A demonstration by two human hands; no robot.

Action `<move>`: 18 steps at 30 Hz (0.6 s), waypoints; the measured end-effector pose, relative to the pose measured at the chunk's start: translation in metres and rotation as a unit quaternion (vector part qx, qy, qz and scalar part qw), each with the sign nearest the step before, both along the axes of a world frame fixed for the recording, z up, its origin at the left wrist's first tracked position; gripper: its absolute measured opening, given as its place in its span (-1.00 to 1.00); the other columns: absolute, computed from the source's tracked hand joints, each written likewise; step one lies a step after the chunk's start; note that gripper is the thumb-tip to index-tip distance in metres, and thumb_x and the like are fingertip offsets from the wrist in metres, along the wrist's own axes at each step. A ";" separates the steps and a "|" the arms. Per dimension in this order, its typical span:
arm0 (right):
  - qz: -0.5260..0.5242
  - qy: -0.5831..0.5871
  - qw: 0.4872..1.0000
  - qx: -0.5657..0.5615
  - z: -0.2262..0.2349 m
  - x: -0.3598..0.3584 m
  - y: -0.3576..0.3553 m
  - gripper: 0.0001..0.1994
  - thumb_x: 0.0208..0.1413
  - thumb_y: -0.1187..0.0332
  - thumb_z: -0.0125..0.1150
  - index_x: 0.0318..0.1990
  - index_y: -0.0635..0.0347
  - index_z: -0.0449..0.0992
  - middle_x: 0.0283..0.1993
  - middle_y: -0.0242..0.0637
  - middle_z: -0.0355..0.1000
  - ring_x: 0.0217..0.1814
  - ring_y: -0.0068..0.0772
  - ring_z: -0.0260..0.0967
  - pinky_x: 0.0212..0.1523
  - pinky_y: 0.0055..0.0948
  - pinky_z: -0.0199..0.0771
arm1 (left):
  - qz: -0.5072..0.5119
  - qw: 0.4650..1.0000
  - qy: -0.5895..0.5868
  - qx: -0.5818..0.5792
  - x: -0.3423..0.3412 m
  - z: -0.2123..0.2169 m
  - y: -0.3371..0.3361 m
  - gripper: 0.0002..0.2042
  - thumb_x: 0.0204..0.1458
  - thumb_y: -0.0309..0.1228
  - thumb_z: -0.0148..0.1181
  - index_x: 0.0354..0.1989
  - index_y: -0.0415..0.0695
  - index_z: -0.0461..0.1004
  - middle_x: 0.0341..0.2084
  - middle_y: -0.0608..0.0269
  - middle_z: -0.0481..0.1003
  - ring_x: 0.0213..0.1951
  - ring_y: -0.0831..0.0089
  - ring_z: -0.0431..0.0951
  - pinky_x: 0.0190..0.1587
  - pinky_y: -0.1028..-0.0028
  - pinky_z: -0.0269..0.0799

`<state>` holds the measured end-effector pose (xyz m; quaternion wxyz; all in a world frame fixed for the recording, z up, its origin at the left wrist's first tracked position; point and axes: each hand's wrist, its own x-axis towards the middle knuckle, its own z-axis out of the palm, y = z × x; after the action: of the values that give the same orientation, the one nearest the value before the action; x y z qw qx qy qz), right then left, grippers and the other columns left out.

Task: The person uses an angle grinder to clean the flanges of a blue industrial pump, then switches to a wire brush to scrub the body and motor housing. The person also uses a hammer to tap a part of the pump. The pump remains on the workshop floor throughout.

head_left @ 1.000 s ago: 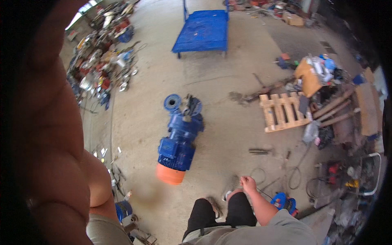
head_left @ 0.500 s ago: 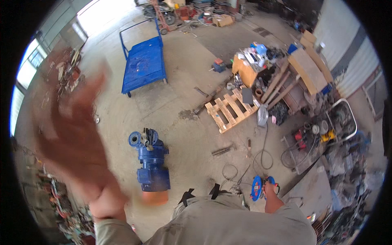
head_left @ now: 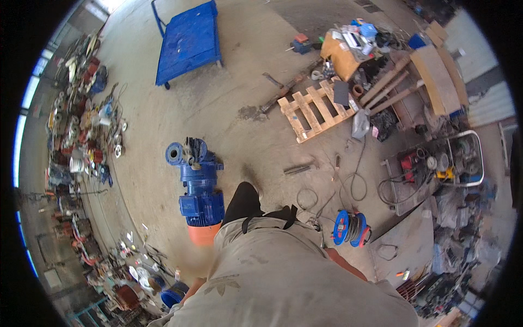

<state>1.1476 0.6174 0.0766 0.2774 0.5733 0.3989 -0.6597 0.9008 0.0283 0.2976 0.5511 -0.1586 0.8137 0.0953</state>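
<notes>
I look down my own grey shirt [head_left: 283, 278] at a concrete floor. A blue pump with an electric motor and an orange end cap [head_left: 199, 185] lies on the floor just left of my black-trousered leg [head_left: 242, 201]. Neither hand shows. Only a sliver of my left arm [head_left: 193, 289] and a strip of my right arm [head_left: 343, 261] show at the edges of the shirt. Nothing can be seen held.
A blue flat trolley [head_left: 188, 41] stands at the far end. A wooden pallet [head_left: 313, 109] lies beside a heap of boards and boxes [head_left: 381, 60]. A blue cable reel [head_left: 348, 228] and loose cables lie at my right. Metal parts [head_left: 81, 136] line the left wall.
My left hand, raised open in front of the camera before, has dropped out of view. The right hand near the cable reel is no longer seen. The view has swung.
</notes>
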 end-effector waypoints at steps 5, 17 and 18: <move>0.048 -0.142 0.985 0.085 0.063 -0.126 0.123 -0.90 0.39 0.33 0.10 -0.17 0.10 0.48 -0.50 -0.34 0.41 -0.57 -0.46 0.34 -0.65 -0.44 0.22 | 0.072 0.992 0.102 0.017 -0.085 -0.027 0.042 -0.71 0.29 -0.38 0.15 0.10 -0.27 0.49 -0.04 0.06 0.60 0.01 0.24 0.60 0.13 0.28 0.48; 0.062 0.154 0.938 0.305 0.170 -0.577 0.178 -0.74 0.38 0.26 0.21 0.09 0.17 0.50 -0.25 -0.35 0.53 -0.34 -0.52 0.49 -0.43 -0.47 0.45 | 0.133 0.942 0.216 0.221 -0.459 -0.099 0.140 -0.72 0.38 -0.29 0.08 0.03 -0.26 0.55 -0.18 0.11 0.67 -0.13 0.34 0.65 -0.02 0.33 0.54; 0.085 0.197 0.918 0.334 0.183 -0.614 0.179 -0.71 0.38 0.25 0.23 0.13 0.17 0.49 -0.23 -0.36 0.53 -0.30 -0.52 0.49 -0.39 -0.47 0.47 | 0.189 0.933 0.212 0.219 -0.487 -0.088 0.145 -0.72 0.38 -0.30 0.08 0.02 -0.27 0.53 -0.22 0.12 0.66 -0.17 0.37 0.66 -0.06 0.36 0.55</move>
<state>0.5340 0.7964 0.2601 0.0409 0.4552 0.6897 -0.5616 0.4137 0.1734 0.2093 0.3583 -0.1607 0.8258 0.4047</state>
